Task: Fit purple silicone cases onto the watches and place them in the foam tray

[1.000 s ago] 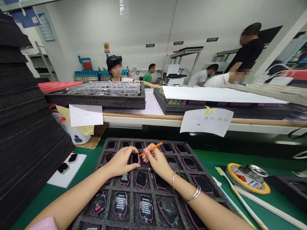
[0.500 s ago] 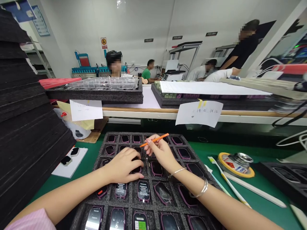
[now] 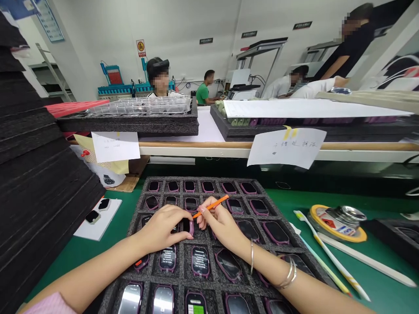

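Purple-rimmed watch with dark glossy face point(image 3: 187, 225), tilted at its cell in the black speckled-foam tray point(image 3: 209, 239); left hand point(image 3: 165, 224) clamped on its edges, thumb and fingers curled. Right hand point(image 3: 216, 218) pinches slim orange stick point(image 3: 211, 206), tip at the rim, perhaps touching. Green tabletop point(image 3: 70, 257) open left of tray.

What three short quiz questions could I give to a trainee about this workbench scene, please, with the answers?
1. Which hand holds the orange stick?
2. Fill in: the left hand grips a watch body with a ____ frame.
3. What lies on the white pad?
a) a toothbrush
b) two pale-framed watch bodies
c) a roll of tape

Key: 1. the right hand; 2. purple; 3. b
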### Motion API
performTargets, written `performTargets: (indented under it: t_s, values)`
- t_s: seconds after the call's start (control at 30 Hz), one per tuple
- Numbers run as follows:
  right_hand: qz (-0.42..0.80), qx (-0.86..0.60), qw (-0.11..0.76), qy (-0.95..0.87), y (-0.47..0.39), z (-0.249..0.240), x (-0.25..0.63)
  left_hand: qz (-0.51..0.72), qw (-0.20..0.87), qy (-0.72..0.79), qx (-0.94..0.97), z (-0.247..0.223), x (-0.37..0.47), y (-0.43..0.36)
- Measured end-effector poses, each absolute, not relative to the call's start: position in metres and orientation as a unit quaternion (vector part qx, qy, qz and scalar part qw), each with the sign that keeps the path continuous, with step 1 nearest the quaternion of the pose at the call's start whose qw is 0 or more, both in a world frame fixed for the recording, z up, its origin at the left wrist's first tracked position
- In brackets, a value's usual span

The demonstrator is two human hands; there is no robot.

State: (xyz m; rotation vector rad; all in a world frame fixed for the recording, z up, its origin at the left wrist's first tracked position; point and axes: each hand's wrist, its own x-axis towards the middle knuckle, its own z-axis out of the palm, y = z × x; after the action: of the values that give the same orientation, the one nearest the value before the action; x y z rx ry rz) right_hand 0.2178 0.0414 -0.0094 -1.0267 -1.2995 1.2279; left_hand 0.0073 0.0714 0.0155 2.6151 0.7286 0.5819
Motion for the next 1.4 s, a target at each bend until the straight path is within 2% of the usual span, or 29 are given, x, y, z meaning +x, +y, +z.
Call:
performTargets:
  t_s: [0.4,0.5,0.67,0.83,1.03,1.27,1.4]
  values:
    - [0.494,-0.438,0.498,-0.562,0.042,-0.012,0.217,0.228,0.176,0.322,0.902,0.016,0.007,0.068]
    - [0.483,-0.447,0.502,-0.561,0.043,-0.015,0.214,0.243,0.153,0.339,0.896,0.021,0.002,0.067]
    - [0.47,-0.459,0.506,-0.559,0.049,-0.017,0.212,0.158,0.104,0.325,0.927,0.015,-0.014,0.069]
    - [0.447,-0.461,0.525,-0.559,0.052,-0.006,0.211,0.206,0.046,0.322,0.923,0.0,-0.033,0.073]
    - [0.484,-0.418,0.517,-0.569,0.065,0.008,0.182,0.148,0.016,0.328,0.933,0.014,-0.034,0.072]
    - [0.516,-0.389,0.531,-0.549,0.071,-0.014,0.163,0.217,0.131,0.336,0.907,0.016,-0.046,0.059]
    - [0.533,-0.385,0.513,-0.551,0.067,-0.019,0.167,0.243,0.155,0.338,0.896,0.008,-0.047,0.056]
